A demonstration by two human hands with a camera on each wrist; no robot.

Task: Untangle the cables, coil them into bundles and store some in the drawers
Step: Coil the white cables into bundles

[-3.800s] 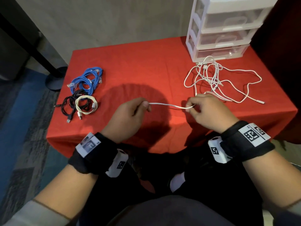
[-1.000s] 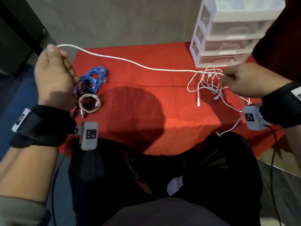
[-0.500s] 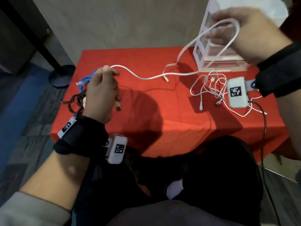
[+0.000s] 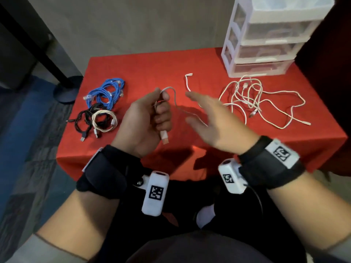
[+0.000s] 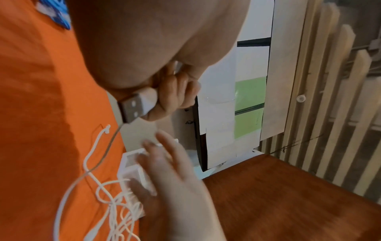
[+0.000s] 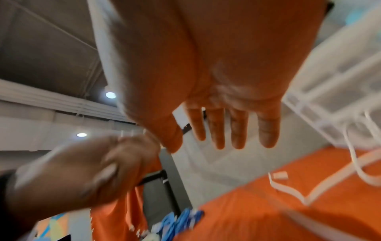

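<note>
White USB cable [image 4: 178,109]: freed from the tangle, one end in the left hand, the rest trailing over the red-clothed table [image 4: 144,67].
Left hand [image 4: 146,120]: fingers curled round the cable, metal USB plug [image 5: 132,107] poking out below the fist.
Right hand [image 4: 214,118]: fingers straight and spread, holding nothing, just beside the left.
Coiling: judged best with even loops fed into the left fist.
Look: thin, limp, white.
</note>
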